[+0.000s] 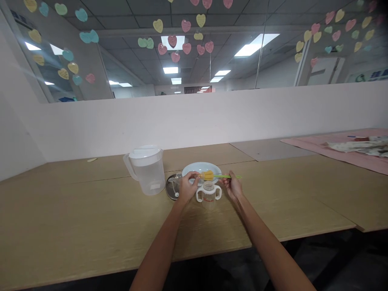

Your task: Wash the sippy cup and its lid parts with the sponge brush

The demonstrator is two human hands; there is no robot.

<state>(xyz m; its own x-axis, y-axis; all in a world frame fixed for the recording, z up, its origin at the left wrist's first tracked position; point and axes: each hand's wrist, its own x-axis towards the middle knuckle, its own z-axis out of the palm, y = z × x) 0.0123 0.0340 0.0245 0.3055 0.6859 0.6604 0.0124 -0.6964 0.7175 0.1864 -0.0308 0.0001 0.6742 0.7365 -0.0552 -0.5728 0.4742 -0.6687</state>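
A bottle brush with a yellow head (207, 175) and a thin green handle lies level in the air above the bottle. My right hand (233, 186) grips the green handle. At the tip of the yellow head, my left hand (188, 186) pinches a small pale piece, partly hidden by its fingers. Just below the brush, a clear baby bottle (208, 198) with white double handles and red lettering stands upright, its top uncovered. Behind it sits a white bowl (194, 165). Left of my left hand, a dark round tray (169, 193) bears a straw piece and a clear cap (178, 176).
A lidded translucent pitcher (151, 173) stands left of the tray. The wooden table (91, 226) runs to a white wall; its front edge is near my forearms. A pink cloth (339, 155) with items on it lies far right.
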